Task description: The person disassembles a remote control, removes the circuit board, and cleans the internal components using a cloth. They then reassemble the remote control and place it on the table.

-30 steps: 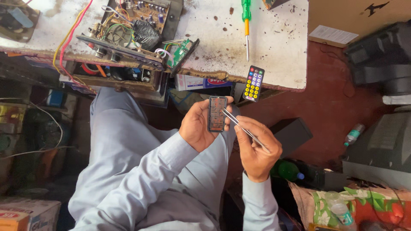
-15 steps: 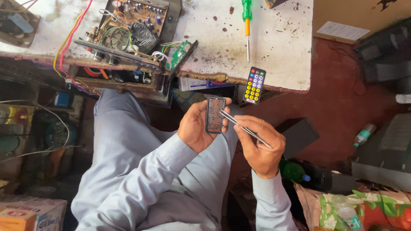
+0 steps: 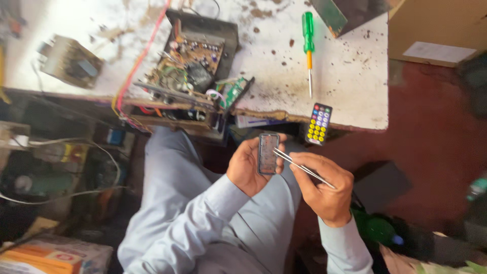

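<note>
Both hands have drifted slightly lower, at centre frame. Left hand [image 3: 247, 167] grips a small dark rectangular circuit board [image 3: 268, 153]; right hand [image 3: 324, 190] pinches thin metal tweezers [image 3: 299, 166], tips touching it. Pressing too hard could scratch the board.

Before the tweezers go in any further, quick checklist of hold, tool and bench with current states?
1. Left hand grips the small dark rectangular part, open face toward the camera: ok.
2. Right hand pinches the metal tweezers: ok.
3. Tweezer tips sit at the part's right edge; actual contact: cannot tell.
4. Part is held over the lap, off the white worktable, so anything dropped falls to the floor: not ok.
5. Small remote with coloured buttons overhangs the table edge: not ok.
6. Green-handled screwdriver lies flat on the table, apart from both hands: ok.
</note>
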